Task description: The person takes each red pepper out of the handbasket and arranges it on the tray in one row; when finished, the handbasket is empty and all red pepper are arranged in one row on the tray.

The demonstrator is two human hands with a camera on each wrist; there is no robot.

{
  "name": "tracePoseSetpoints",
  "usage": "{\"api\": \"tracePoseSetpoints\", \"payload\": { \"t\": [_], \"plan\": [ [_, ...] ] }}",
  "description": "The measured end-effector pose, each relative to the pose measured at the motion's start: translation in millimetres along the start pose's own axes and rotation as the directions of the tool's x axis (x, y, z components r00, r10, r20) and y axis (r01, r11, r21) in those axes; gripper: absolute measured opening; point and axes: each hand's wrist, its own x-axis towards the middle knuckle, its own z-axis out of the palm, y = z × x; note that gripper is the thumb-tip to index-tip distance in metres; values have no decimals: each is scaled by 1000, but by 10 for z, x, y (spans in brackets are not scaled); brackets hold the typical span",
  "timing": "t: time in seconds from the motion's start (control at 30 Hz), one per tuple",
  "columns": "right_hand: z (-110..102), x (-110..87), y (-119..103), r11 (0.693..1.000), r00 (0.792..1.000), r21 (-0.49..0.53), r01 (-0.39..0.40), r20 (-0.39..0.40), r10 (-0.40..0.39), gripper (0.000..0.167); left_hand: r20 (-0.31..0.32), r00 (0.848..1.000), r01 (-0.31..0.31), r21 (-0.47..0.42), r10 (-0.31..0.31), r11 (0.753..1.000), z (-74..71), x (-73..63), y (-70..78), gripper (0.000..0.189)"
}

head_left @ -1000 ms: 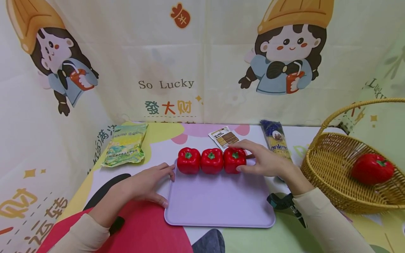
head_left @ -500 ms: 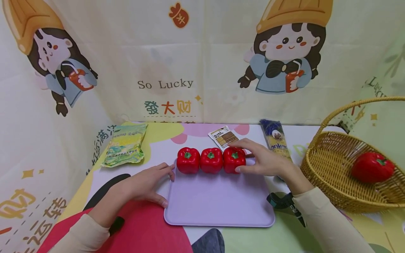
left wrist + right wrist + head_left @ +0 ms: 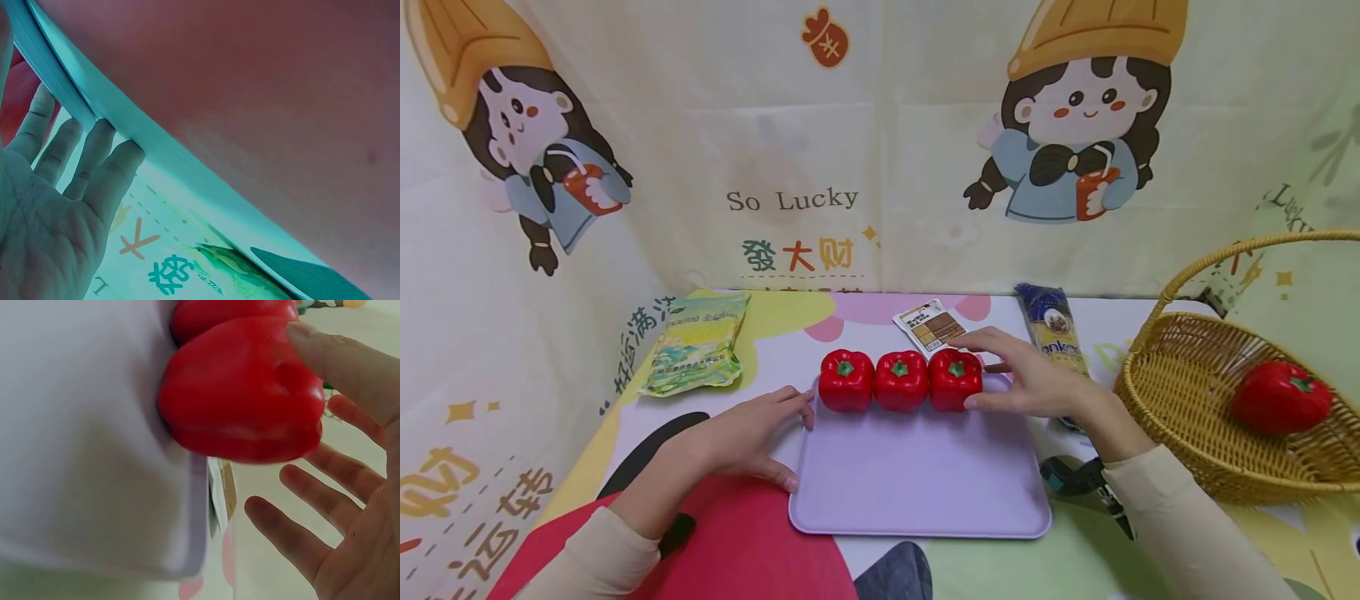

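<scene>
Three red bell peppers with green stems stand in a row along the far edge of a lavender tray point(image 3: 917, 483): a left pepper point(image 3: 846, 393), a middle pepper point(image 3: 900, 393) and a right pepper point(image 3: 949, 395). My right hand point(image 3: 1033, 382) is at the right pepper's side, fingers spread and loose. In the right wrist view its thumb point(image 3: 340, 359) overlaps that pepper's top, while the other fingers are apart from it. My left hand point(image 3: 747, 435) rests at the tray's left rim, with extended fingertips against the edge in the left wrist view.
On the right, a wicker basket point(image 3: 1187, 462) with a tall handle holds another red pepper point(image 3: 1279, 398). Behind the tray lie a small flat packet point(image 3: 931, 325) and a blue-and-yellow bag point(image 3: 1056, 325). A green-yellow bag point(image 3: 697, 346) lies at the back left.
My right hand has shifted slightly rightward, and its fingers have loosened from the right pepper. The peppers, tray and left hand stay in place.
</scene>
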Motion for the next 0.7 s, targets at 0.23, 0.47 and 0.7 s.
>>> {"api": "tracePoseSetpoints", "payload": {
  "t": [0.23, 0.47, 0.7],
  "plan": [
    [-131, -107, -4, 997, 999, -71, -19, -43, 16, 74, 0, 1000, 2, 7, -2, 1000, -29, 11, 16, 70],
    [-251, -198, -21, 990, 997, -133, -42, -66, 33, 76, -3, 1000, 1, -7, -2, 1000, -7, 20, -2, 70],
    [-366, -338, 3, 991, 996, -121, -55, -80, 45, 71, -5, 1000, -1, -10, 1, 1000, 5, 18, -3, 69]
  ]
}}
